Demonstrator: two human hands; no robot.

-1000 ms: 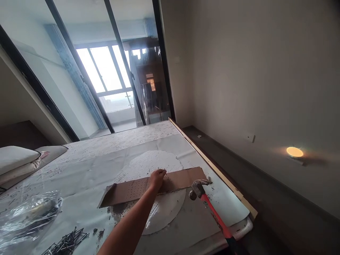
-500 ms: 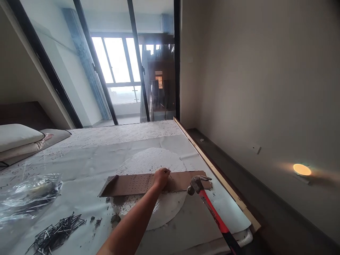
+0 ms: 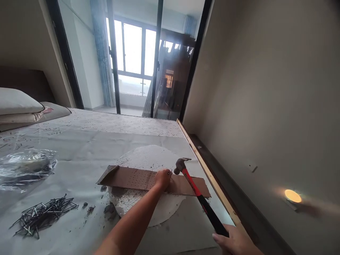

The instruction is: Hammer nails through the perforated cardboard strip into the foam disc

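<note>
Item: nailing set-up on a bed [image 3: 79,141] covered with a printed protective sheet.

Left hand [image 3: 162,178]: fingers pinched together on a small nail, too fine to see clearly, held upright on a brown perforated strip [image 3: 132,179]. The strip lies across a white round foam disc [image 3: 148,159].

Right hand [image 3: 235,242]: closed around the black grip end of a claw hammer [image 3: 196,193] with a red handle. The hammer head hovers just beside the left fingertips.

Also present: loose pile of dark nails [image 3: 42,214] at the near left; crumpled clear plastic bag [image 3: 25,166] beyond it; crumbs of debris [image 3: 106,209] by the disc; wooden batten [image 3: 209,173] along the bed's right edge.

Risks, as judged:
- Head so close to the pinching fingers: a slightly off blow would strike them.
- Grip far down the handle: less control, a glancing hit would bend or flick the nail.
- Soft bed and crumbly disc beneath: the strip may bounce or shift, the disc may break up further.
</note>
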